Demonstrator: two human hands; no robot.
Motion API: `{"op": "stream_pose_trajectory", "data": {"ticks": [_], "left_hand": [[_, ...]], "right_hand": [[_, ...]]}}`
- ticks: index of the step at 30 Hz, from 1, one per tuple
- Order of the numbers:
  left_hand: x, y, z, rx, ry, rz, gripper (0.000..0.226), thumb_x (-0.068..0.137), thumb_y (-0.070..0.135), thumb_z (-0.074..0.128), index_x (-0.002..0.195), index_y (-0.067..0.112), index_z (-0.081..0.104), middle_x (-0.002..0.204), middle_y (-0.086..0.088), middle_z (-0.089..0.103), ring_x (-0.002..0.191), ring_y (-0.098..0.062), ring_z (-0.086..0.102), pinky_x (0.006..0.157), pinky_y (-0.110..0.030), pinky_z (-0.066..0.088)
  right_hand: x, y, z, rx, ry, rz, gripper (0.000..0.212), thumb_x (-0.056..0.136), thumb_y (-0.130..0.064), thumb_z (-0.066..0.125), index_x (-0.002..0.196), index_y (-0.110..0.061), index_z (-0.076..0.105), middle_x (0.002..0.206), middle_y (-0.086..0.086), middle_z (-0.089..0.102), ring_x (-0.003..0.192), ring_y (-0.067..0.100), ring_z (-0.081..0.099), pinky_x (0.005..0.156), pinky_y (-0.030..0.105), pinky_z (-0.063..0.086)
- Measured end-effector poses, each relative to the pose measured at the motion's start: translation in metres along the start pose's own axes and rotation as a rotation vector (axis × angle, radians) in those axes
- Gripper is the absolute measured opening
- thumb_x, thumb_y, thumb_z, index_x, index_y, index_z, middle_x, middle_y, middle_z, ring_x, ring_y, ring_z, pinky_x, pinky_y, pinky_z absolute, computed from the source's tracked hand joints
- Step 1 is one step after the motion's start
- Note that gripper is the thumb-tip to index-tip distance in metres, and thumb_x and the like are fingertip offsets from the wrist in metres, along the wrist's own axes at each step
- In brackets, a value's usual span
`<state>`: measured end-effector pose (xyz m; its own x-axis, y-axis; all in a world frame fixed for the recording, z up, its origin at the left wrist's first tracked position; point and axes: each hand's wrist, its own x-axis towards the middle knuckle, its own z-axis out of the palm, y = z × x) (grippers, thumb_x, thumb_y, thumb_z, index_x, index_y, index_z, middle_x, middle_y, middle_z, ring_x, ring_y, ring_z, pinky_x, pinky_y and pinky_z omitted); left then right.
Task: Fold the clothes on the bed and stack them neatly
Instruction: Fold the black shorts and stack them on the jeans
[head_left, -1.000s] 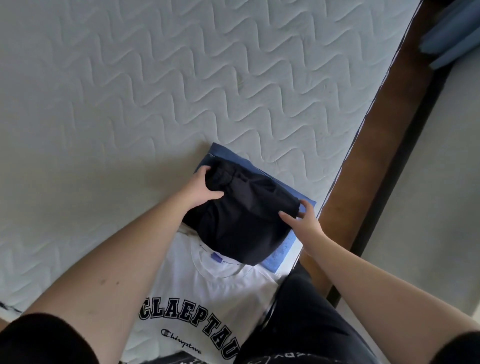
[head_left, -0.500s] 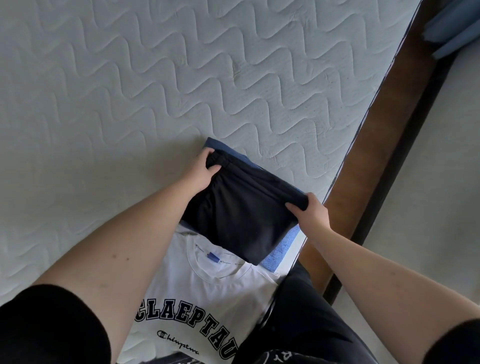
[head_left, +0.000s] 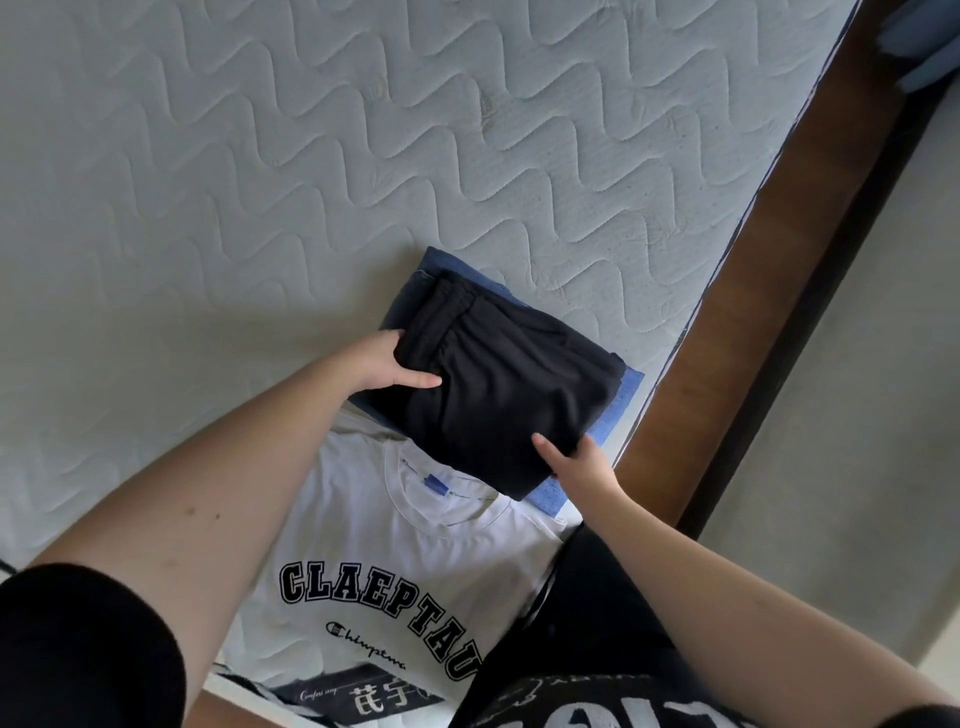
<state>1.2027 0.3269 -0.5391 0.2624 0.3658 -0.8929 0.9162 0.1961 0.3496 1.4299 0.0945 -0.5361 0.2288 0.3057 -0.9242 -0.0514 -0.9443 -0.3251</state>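
A folded black garment (head_left: 509, 384) with an elastic waistband lies on top of a folded blue garment (head_left: 621, 402) near the mattress's right edge. My left hand (head_left: 387, 364) grips its left side, thumb on top and fingers tucked under. Gripping the near right corner is my right hand (head_left: 574, 462), thumb on the fabric and fingers beneath. A white T-shirt (head_left: 374, 551) with black lettering lies flat just in front of the stack, its collar partly under the black garment.
The quilted grey mattress (head_left: 260, 182) spreads to the left and far side. A brown wooden bed frame (head_left: 727, 338) runs along the right edge, with grey floor (head_left: 857, 415) beyond. Dark printed clothing (head_left: 571, 675) lies at the bottom.
Both hands have slid from the far edge of the black garment toward its near side. The garment now lies flatter and squarer on the blue one.
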Motion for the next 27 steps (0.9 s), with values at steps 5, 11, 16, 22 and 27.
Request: {"op": "stream_pose_trajectory", "data": {"ticks": [5,11,16,22,27], "left_hand": [[-0.007,-0.007,0.010,0.100,0.086,0.034,0.099,0.064,0.043,0.088,0.144,0.019,0.034,0.138,-0.001,0.051,0.124,-0.024,0.051,0.100,-0.034,0.041],[-0.011,-0.010,0.029,0.006,0.302,-0.012,0.071,0.080,0.031,0.078,0.138,0.014,0.041,0.131,-0.010,0.058,0.116,-0.032,0.057,0.097,-0.045,0.047],[-0.022,0.004,0.053,0.128,0.581,-0.039,0.078,0.079,0.036,0.077,0.142,0.016,0.036,0.135,-0.011,0.053,0.118,-0.035,0.054,0.094,-0.047,0.047],[-0.029,0.008,0.075,0.647,0.837,0.677,0.080,0.083,0.025,0.061,0.154,0.015,0.025,0.161,-0.012,0.020,0.148,-0.030,0.022,0.117,-0.046,0.027],[-0.015,0.012,0.079,1.179,0.468,0.714,0.106,0.083,0.060,0.061,0.157,0.017,-0.001,0.165,-0.008,-0.007,0.152,-0.025,-0.002,0.122,-0.045,0.011]], "right_hand": [[0.003,-0.001,0.006,-0.067,-0.083,0.006,0.060,0.074,-0.032,0.083,0.121,-0.021,0.047,0.104,-0.005,0.062,0.082,0.016,0.065,0.069,0.031,0.058],[0.001,0.002,-0.010,-0.219,0.060,-0.091,0.031,0.083,-0.033,0.074,0.106,-0.018,0.057,0.083,-0.006,0.066,0.069,0.014,0.067,0.064,0.028,0.053],[-0.012,-0.005,-0.028,-0.408,-0.030,0.079,0.030,0.095,-0.040,0.057,0.090,-0.011,0.061,0.070,0.003,0.069,0.059,0.018,0.064,0.069,0.036,0.058],[-0.017,-0.025,-0.038,-0.585,0.421,-0.625,0.022,0.096,-0.033,0.056,0.111,-0.017,0.060,0.101,-0.003,0.063,0.094,0.020,0.060,0.083,0.035,0.048],[0.003,-0.060,-0.009,-0.909,0.287,-0.848,0.074,0.092,-0.038,0.060,0.155,-0.021,0.024,0.159,0.004,0.028,0.145,0.025,0.025,0.118,0.045,0.023]]}}
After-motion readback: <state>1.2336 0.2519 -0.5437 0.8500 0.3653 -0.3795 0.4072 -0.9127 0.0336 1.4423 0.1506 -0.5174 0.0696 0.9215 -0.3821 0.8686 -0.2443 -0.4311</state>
